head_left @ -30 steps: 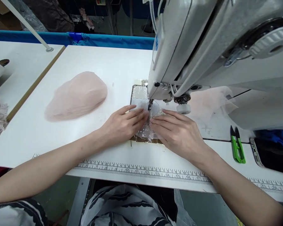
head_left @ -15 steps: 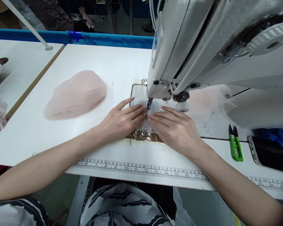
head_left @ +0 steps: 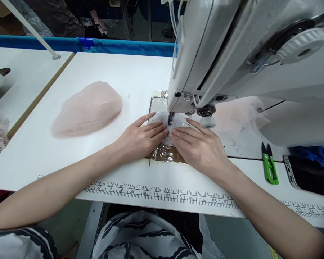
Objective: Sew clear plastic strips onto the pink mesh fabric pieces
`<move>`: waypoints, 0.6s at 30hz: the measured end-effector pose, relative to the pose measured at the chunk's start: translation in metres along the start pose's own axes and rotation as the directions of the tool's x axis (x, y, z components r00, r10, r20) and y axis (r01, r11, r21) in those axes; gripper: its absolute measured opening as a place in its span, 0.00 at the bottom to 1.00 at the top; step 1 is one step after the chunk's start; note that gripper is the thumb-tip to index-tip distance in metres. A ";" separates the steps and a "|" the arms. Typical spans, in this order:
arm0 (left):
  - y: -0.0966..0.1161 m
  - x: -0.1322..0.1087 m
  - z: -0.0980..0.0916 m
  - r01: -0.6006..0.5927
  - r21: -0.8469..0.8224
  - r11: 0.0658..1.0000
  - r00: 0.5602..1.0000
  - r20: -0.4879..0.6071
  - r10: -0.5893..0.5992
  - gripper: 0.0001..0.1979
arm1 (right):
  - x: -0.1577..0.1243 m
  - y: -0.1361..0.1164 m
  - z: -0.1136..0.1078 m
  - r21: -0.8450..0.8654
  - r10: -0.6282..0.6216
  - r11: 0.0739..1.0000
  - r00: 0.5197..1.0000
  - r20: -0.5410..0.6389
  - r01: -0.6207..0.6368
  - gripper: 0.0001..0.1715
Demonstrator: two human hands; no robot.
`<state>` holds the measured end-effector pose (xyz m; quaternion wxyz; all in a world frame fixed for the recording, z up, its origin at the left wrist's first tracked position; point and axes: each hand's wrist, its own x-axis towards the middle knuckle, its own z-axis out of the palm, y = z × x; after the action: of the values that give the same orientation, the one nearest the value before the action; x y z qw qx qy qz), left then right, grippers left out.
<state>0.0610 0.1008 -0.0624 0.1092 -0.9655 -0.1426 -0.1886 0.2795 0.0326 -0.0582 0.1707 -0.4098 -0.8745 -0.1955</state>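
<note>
Grip check: both hands laid flat, fingers stretched out, not visibly pinching anything. Left hand [head_left: 140, 140] and right hand [head_left: 197, 145] press fingertips onto sheer fabric [head_left: 161, 117] either side of the presser foot [head_left: 170, 119]. White table [head_left: 135, 82] underneath, big sewing machine [head_left: 213, 64] looming over the right side, pink stack [head_left: 89, 109] off to the left, well apart from the hands. That sheer fabric looks to run under the foot, partly hidden by fingers. Biggest worry imo: fingertips are right beside the foot, so a slip could get one nipped. Uneven pushing could also skew or pucker stuff that filmy. Writing-wise, I can read 10 to 17 on the printed ruler [head_left: 167, 196] along the near edge. No brand legible.
</note>
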 end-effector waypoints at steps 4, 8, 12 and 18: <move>0.002 -0.001 -0.002 0.001 0.016 1.000 1.000 -0.009 0.000 0.14 | -0.001 -0.001 -0.001 -0.021 -0.010 1.000 1.000 -0.014 0.009 0.13; 0.008 -0.006 -0.005 -0.025 0.028 0.999 0.999 -0.032 0.026 0.13 | -0.003 -0.003 -0.002 -0.003 -0.012 1.000 1.000 -0.024 0.012 0.12; 0.009 -0.005 -0.004 -0.007 0.031 1.000 0.999 -0.041 0.009 0.13 | -0.003 -0.002 -0.001 0.015 -0.002 1.000 1.000 -0.022 0.003 0.12; 0.004 -0.001 0.000 0.038 0.045 0.998 0.999 -0.022 -0.037 0.15 | 0.000 -0.003 0.001 -0.004 0.045 0.999 0.999 -0.031 -0.045 0.13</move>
<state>0.0611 0.0966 -0.0631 0.1290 -0.9578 -0.1638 -0.1976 0.2772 0.0317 -0.0599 0.1875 -0.4267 -0.8619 -0.1996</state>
